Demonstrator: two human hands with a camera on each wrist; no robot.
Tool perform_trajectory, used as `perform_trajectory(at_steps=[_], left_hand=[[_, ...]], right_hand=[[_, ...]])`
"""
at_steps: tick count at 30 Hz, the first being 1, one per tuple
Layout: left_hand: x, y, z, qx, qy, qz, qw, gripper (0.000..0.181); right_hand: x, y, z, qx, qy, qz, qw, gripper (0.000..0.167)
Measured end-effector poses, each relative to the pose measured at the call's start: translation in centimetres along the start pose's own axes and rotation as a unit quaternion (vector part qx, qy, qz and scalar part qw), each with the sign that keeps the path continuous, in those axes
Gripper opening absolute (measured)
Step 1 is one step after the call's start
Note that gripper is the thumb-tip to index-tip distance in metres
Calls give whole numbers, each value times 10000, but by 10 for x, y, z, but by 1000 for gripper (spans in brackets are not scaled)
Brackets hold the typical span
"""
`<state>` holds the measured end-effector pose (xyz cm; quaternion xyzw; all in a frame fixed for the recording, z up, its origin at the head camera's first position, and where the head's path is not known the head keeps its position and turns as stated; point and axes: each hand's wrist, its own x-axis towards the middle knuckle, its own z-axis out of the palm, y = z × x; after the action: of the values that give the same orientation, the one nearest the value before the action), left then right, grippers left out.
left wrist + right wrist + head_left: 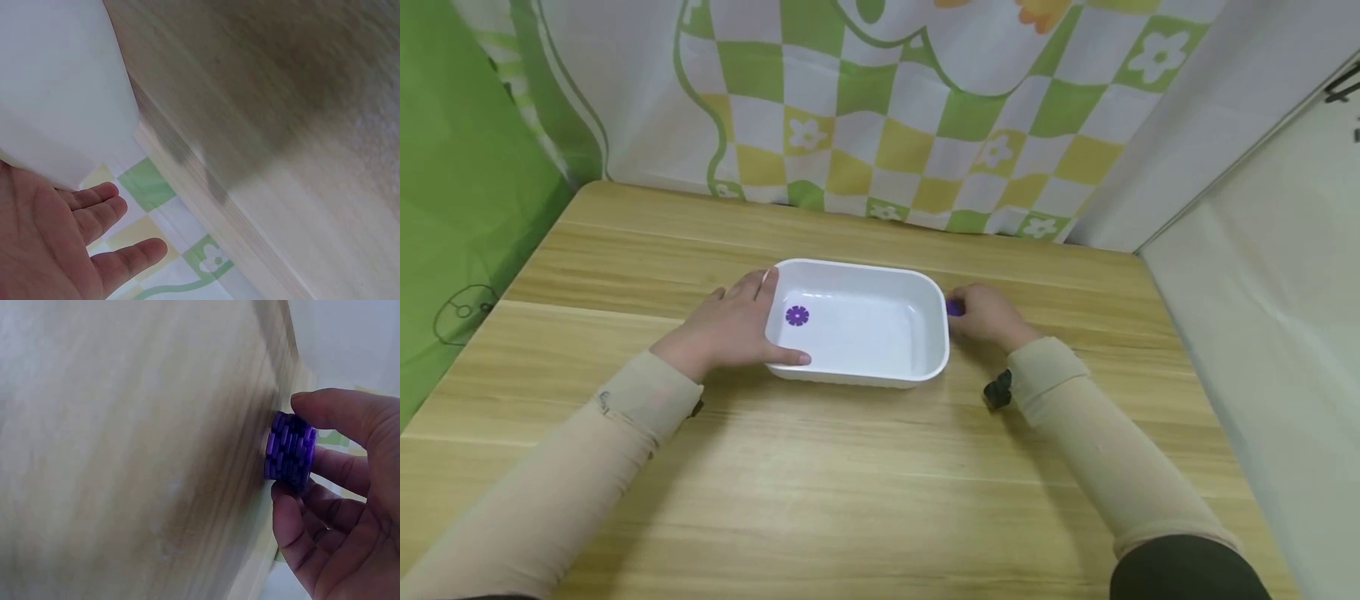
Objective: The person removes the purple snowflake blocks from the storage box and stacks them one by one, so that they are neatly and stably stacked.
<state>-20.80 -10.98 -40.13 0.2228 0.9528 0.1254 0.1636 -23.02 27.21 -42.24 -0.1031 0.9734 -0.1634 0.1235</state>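
A white rectangular tub (857, 321) stands on the table, with one purple notched disc (797, 316) lying flat inside near its left end. My left hand (730, 325) rests against that end, thumb over the near rim and index finger by the far corner. In the left wrist view, the fingers (131, 259) are straight and spread beside the tub wall. Just outside the tub's right end, my right hand (988, 317) pinches a short stack of purple notched discs (290, 450) between thumb and fingers. The stack is at the table surface; whether it touches is unclear.
The wooden table (850, 475) reaches back to a green, yellow and white checkered curtain (910, 117). A green cloth (460, 208) hangs at the left, and a pale wall (1262, 275) runs along the right edge. A small black object (997, 390) is at the right cuff.
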Motion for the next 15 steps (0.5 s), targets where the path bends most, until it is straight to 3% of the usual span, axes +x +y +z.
perform_trajectory(at_steps=[6, 15], left_hand=[[0, -1, 1, 7, 82, 20, 10000, 143], [1, -1, 1, 74, 75, 51, 9999, 142]], right_hand=[[1, -1, 0, 44, -38, -97, 9999, 48], [3, -8, -25, 1173, 309, 195, 9924, 47]])
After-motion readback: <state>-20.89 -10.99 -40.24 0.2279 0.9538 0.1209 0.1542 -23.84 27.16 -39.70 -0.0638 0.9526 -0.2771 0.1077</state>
